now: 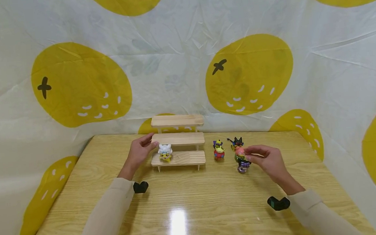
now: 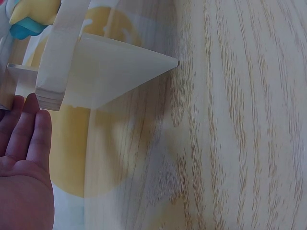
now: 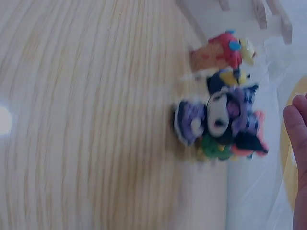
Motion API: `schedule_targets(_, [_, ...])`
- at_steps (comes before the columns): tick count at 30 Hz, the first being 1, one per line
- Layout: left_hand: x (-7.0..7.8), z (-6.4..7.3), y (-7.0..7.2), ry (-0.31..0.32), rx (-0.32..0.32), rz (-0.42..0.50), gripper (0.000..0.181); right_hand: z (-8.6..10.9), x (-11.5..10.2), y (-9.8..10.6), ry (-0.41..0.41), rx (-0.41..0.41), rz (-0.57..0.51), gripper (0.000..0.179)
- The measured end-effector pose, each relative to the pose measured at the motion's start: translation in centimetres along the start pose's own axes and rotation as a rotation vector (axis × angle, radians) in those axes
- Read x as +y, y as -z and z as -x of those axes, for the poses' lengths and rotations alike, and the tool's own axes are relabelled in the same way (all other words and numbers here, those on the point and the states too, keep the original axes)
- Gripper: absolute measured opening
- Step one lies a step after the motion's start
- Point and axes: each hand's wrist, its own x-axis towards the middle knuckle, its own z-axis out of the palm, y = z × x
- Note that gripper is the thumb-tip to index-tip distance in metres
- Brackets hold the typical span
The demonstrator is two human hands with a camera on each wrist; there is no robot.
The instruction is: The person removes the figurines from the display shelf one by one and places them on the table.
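Observation:
A three-tier wooden display shelf (image 1: 187, 157) stands toward the table's back. My left hand (image 1: 139, 152) holds its left end at the middle tier, thumb in front; the left wrist view shows straight fingers (image 2: 41, 139) by the board ends. A yellow figurine with a fluffy white hat (image 1: 165, 153) sits on the bottom tier's left. My right hand (image 1: 269, 161) is at a pink-topped figurine (image 1: 239, 151), thumb and forefinger apart; contact is unclear. Nearest me stands a purple-and-black figurine (image 3: 218, 117). A black-eared figurine (image 1: 237, 142) stands behind the pink-topped one.
Between shelf and right hand stand a red figurine with a yellow-green head (image 1: 219, 153) and, behind it, a purple-and-yellow figurine (image 1: 218, 143). A cloth with yellow fruit prints (image 1: 178, 78) hangs behind and beside the wooden table (image 1: 213, 203).

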Motion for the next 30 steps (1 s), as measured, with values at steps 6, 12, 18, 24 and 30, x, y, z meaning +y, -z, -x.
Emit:
schedule_targets(6, [0.0, 0.0, 0.0, -0.001, -0.001, 0.003, 0.061, -0.4, -0.7, -1.3, -0.002, -0.043, -0.073, 0.032])
schedule_targets(12, [0.0, -0.1, -0.1, 0.002, -0.006, 0.019, 0.061, -0.4, -1.1, -2.6, 0.028, -0.062, -0.067, 0.031])
schedule_targets(18, [-0.1, -0.1, 0.0, 0.007, -0.007, 0.021, 0.061, -0.6, -1.5, -3.7, 0.027, -0.094, -0.07, 0.028])
schedule_targets(24, [-0.2, -0.3, 0.0, 0.005, -0.007, 0.003, 0.062, -0.8, -2.1, -4.8, -0.003, -0.098, -0.057, 0.03])
schedule_targets(30, [-0.2, -0.2, 0.0, -0.004, -0.011, 0.005, 0.061, -1.2, -2.2, -5.9, -0.018, -0.097, -0.043, 0.032])
